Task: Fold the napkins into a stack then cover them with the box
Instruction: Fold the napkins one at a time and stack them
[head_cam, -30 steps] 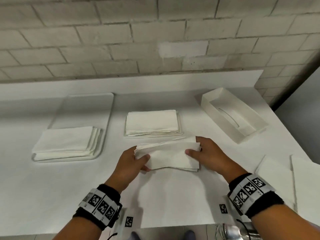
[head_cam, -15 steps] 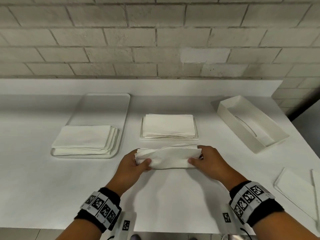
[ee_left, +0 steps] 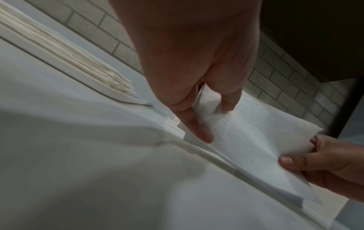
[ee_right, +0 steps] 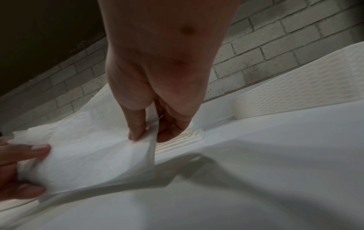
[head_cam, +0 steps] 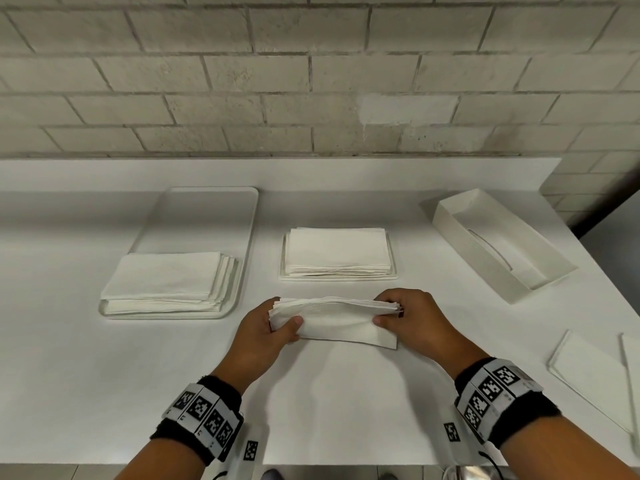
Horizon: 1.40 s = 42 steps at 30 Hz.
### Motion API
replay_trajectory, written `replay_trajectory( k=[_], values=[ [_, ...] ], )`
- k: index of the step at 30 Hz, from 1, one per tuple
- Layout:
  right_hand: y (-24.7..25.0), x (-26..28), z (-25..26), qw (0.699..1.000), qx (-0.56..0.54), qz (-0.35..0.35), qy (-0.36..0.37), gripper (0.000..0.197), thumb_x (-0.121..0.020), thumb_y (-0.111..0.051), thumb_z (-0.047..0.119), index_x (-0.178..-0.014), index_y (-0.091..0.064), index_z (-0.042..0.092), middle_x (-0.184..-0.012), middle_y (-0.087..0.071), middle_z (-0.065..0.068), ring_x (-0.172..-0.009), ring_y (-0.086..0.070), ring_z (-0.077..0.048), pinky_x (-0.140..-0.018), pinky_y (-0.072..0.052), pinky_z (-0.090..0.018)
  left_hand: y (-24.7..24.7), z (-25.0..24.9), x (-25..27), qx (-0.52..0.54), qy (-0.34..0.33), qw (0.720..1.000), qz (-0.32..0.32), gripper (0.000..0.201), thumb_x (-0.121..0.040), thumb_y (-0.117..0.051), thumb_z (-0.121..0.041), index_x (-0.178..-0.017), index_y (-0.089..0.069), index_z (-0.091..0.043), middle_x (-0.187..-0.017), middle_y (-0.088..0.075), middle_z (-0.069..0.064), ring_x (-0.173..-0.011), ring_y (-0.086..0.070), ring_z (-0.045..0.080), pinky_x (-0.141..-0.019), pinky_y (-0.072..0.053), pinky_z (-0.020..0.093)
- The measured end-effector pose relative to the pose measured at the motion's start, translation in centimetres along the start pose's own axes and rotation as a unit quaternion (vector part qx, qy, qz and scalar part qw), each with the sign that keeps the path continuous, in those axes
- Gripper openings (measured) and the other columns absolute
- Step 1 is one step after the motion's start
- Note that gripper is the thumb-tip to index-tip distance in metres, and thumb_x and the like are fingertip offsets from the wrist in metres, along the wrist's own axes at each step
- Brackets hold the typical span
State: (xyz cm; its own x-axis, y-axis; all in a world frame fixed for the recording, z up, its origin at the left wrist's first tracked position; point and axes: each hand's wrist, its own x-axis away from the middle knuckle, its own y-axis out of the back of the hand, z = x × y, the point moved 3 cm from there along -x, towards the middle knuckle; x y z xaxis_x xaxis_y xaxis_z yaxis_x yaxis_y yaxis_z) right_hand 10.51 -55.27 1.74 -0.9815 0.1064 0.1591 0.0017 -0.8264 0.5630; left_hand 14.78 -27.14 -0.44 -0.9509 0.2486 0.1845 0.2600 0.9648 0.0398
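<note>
So a folded bundle of white paper napkins (head_cam: 334, 322) is being held up just off the white countertop (head_cam: 104, 393), pinched at its left end by the left hand (head_cam: 263, 336) and at its right end by the right hand (head_cam: 412, 318). On both hands the thumb is pressed onto the near face of the bundle while the other fingers are curled round the far side, so each hand is clamped on the paper; the same pinch is seen close up in the left wrist view (ee_left: 197, 87) and the right wrist view (ee_right: 157, 87). Just beyond the fingers, a neat stack of folded white napkins (head_cam: 337, 251) is laid on a small flat white base. Off past the left fingers, another pile of white napkins (head_cam: 166, 282) is parked at the near end of a long white rounded tray (head_cam: 207, 209). Out beyond the right fingers, well apart from them, the white rectangular tissue box cover (head_cam: 498, 244) is left lying open side up, slot at the bottom. A flat white sheet (head_cam: 595, 375) is seen near the right wrist.
</note>
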Motion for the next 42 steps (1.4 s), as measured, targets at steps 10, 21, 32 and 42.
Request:
replay_trajectory(
  k=[10, 21, 32, 42],
  values=[
    [0.0, -0.1, -0.6, 1.0, 0.014, -0.009, -0.008, 0.014, -0.081, -0.08, 0.018, -0.091, -0.069, 0.018, -0.088, -0.072, 0.0, -0.07, -0.066, -0.011, -0.059, -0.048, -0.012, -0.3, -0.5, 0.6, -0.017, -0.006, 1.0, -0.004, 0.015, -0.091, -0.072, -0.014, -0.104, -0.068, -0.021, -0.096, -0.074, 0.002, -0.086, -0.072, 0.027, -0.07, -0.057, 0.025],
    [-0.2, 0.4, -0.8, 1.0, 0.004, 0.001, -0.011, 0.016, -0.08, -0.081, 0.02, -0.093, -0.071, 0.021, -0.082, -0.072, 0.002, -0.07, -0.069, -0.017, -0.065, -0.054, -0.023, -0.1, -0.6, 0.9, -0.112, -0.023, 0.993, -0.003, 0.016, -0.09, -0.071, -0.013, -0.104, -0.067, -0.02, -0.084, -0.073, 0.002, -0.079, -0.068, 0.022, -0.074, -0.053, 0.033],
    [0.4, 0.6, 0.3, 0.998, -0.046, -0.015, 0.031, 0.032, -0.075, -0.077, -0.004, -0.075, -0.075, 0.028, -0.078, -0.074, 0.016, -0.073, -0.067, -0.001, -0.066, -0.048, -0.012, -0.7, -1.7, 1.7, -0.146, -0.035, 0.989, -0.008, 0.013, -0.086, -0.068, -0.002, -0.091, -0.069, -0.014, -0.085, -0.069, 0.014, -0.072, -0.059, 0.014, -0.068, -0.046, 0.028],
    [0.6, -0.4, -0.6, 0.997, -0.063, -0.026, -0.039, 0.022, -0.078, -0.081, 0.021, -0.098, -0.072, 0.026, -0.087, -0.075, -0.002, -0.079, -0.071, -0.018, -0.077, -0.057, -0.031, -0.5, -1.6, 0.7, -0.117, 0.038, 0.991, -0.051, 0.028, -0.091, -0.067, -0.009, -0.117, -0.066, -0.021, -0.104, -0.074, -0.002, -0.093, -0.071, 0.02, -0.082, -0.059, 0.038]
  ],
)
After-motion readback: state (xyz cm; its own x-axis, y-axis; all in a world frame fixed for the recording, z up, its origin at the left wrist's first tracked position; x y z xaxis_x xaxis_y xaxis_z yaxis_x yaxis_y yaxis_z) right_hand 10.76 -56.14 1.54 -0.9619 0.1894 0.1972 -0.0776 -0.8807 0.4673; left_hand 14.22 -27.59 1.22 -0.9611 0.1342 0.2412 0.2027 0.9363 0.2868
